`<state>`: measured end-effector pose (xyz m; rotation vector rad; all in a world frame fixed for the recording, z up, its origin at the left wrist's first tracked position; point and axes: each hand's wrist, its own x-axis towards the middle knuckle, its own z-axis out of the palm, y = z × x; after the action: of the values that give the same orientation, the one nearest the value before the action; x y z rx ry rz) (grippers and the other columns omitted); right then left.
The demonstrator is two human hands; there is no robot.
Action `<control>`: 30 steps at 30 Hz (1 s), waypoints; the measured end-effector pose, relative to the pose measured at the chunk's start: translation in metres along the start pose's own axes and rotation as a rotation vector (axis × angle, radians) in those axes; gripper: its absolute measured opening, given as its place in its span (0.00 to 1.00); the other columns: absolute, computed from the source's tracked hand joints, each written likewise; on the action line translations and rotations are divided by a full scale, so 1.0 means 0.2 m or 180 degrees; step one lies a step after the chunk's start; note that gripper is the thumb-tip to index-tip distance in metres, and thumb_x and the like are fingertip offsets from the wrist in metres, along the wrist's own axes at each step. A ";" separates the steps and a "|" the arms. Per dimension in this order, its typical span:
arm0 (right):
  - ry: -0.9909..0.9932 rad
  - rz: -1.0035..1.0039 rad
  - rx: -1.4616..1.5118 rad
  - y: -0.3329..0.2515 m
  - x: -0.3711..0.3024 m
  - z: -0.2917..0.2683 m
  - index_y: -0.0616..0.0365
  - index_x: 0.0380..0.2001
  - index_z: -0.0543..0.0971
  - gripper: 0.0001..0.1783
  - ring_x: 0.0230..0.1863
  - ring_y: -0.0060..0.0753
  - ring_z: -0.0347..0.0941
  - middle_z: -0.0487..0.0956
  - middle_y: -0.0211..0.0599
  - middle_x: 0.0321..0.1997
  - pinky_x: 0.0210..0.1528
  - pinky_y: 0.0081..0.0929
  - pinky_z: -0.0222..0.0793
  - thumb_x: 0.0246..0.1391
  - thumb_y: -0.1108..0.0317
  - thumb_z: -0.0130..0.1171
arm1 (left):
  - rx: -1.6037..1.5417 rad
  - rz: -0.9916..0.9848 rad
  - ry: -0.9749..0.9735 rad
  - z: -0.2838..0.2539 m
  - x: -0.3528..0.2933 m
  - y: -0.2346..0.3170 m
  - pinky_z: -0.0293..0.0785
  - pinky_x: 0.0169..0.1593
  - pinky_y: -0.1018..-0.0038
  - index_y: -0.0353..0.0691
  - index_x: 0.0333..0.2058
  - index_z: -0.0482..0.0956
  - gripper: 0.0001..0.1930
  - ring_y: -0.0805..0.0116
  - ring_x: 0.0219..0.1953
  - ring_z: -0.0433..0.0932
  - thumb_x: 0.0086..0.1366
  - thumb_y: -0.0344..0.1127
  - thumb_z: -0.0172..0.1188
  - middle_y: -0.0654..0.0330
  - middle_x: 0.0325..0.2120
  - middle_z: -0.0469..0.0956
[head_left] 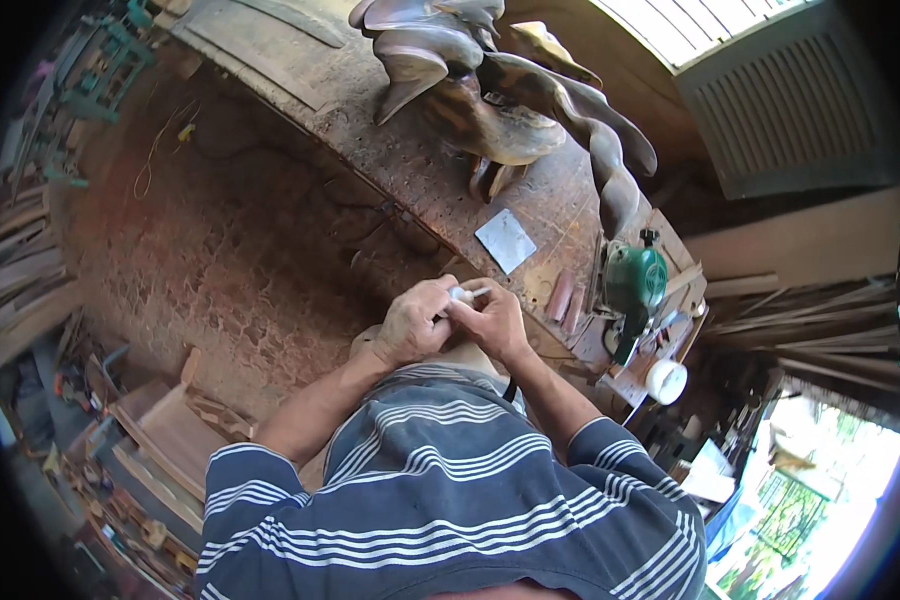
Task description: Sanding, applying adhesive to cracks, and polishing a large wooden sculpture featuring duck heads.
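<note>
While your two hands meet just above the near edge of the workbench (410,170), your left hand (413,325) and right hand (492,320) are both closed around a small white tube (467,294), its tip poking out between your fingers. Beyond them on the bench lie a square of grey sandpaper (506,240), a large twisted wood carving (500,90) and, to your right, a green power tool (635,282).
</note>
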<state>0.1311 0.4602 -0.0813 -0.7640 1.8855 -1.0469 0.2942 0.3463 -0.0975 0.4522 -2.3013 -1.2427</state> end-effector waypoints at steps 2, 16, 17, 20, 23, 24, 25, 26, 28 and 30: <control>-0.0297 0.0183 0.0496 0.01 0.09 -0.06 0.66 0.48 0.86 0.23 0.39 0.22 0.83 0.88 0.35 0.38 0.44 0.26 0.81 0.61 0.57 0.77 | -0.0034 -0.0075 0.0426 0.05 0.09 -0.01 0.82 0.52 0.55 0.31 0.51 0.82 0.20 0.40 0.49 0.85 0.63 0.33 0.74 0.41 0.46 0.84; 0.1371 -0.1743 -0.1900 -0.35 0.68 -0.80 0.61 0.69 0.77 0.28 0.73 0.59 0.71 0.77 0.58 0.71 0.77 0.45 0.62 0.70 0.61 0.64 | 0.0592 -0.0755 0.1547 0.30 0.84 -0.13 0.81 0.43 0.55 0.31 0.39 0.83 0.11 0.41 0.37 0.84 0.63 0.31 0.72 0.45 0.35 0.84; 0.1604 -0.1728 -0.2237 -0.28 0.78 -0.78 0.60 0.70 0.77 0.28 0.74 0.59 0.71 0.77 0.59 0.71 0.77 0.45 0.63 0.71 0.61 0.63 | 0.0657 -0.0691 0.1548 0.30 0.90 -0.15 0.81 0.44 0.51 0.30 0.40 0.83 0.13 0.37 0.39 0.84 0.62 0.33 0.72 0.42 0.37 0.84; 0.1295 -0.1498 -0.2063 -0.34 0.84 -0.76 0.60 0.70 0.76 0.29 0.74 0.60 0.71 0.76 0.59 0.72 0.77 0.45 0.63 0.71 0.61 0.63 | 0.0642 -0.0895 0.1485 0.30 0.97 -0.17 0.81 0.43 0.51 0.32 0.38 0.84 0.11 0.37 0.39 0.84 0.61 0.32 0.73 0.43 0.36 0.84; 0.0996 -0.1293 -0.1802 -0.36 0.86 -0.79 0.61 0.71 0.75 0.30 0.75 0.60 0.70 0.76 0.60 0.72 0.78 0.45 0.62 0.71 0.61 0.63 | 0.0729 -0.0826 0.1619 0.31 1.06 -0.23 0.81 0.41 0.52 0.33 0.35 0.84 0.09 0.39 0.37 0.84 0.60 0.31 0.73 0.45 0.34 0.84; 0.0909 -0.1205 -0.1719 -0.37 0.87 -0.81 0.61 0.71 0.75 0.30 0.75 0.60 0.69 0.75 0.60 0.73 0.78 0.45 0.61 0.71 0.61 0.63 | 0.0718 -0.0852 0.1576 0.30 1.09 -0.24 0.81 0.40 0.52 0.33 0.34 0.84 0.09 0.39 0.35 0.84 0.60 0.31 0.73 0.45 0.33 0.84; 0.0825 -0.1119 -0.1633 -0.38 0.88 -0.84 0.61 0.72 0.75 0.30 0.76 0.60 0.69 0.75 0.60 0.73 0.78 0.45 0.61 0.71 0.61 0.63 | 0.0707 -0.0875 0.1532 0.29 1.10 -0.24 0.81 0.39 0.52 0.33 0.34 0.84 0.09 0.39 0.34 0.84 0.60 0.31 0.73 0.45 0.33 0.84; 0.0750 -0.1040 -0.1544 -0.40 0.92 -0.84 0.61 0.72 0.75 0.30 0.76 0.60 0.69 0.75 0.60 0.73 0.78 0.45 0.61 0.71 0.61 0.63 | 0.0715 -0.0890 0.1518 0.28 1.12 -0.24 0.81 0.39 0.52 0.33 0.34 0.84 0.09 0.39 0.34 0.84 0.60 0.31 0.73 0.45 0.33 0.84; 0.0607 -0.0885 -0.1363 -0.42 0.94 -0.86 0.61 0.72 0.74 0.31 0.76 0.60 0.68 0.75 0.61 0.73 0.79 0.45 0.60 0.71 0.61 0.63 | 0.0641 -0.0953 0.1532 0.27 1.15 -0.24 0.81 0.38 0.53 0.33 0.33 0.84 0.08 0.40 0.33 0.84 0.60 0.31 0.73 0.45 0.32 0.84; 0.0476 -0.0744 -0.1207 -0.44 0.89 -0.86 0.61 0.73 0.73 0.31 0.77 0.60 0.68 0.74 0.61 0.74 0.79 0.45 0.59 0.71 0.60 0.62 | 0.0726 -0.0938 0.1486 0.26 1.17 -0.24 0.81 0.36 0.57 0.32 0.33 0.84 0.08 0.45 0.31 0.85 0.61 0.30 0.73 0.46 0.31 0.84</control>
<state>-0.0941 0.3412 -0.0156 -1.1740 2.1965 -0.9151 0.0739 0.2394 -0.1028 1.0719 -2.0197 -0.8766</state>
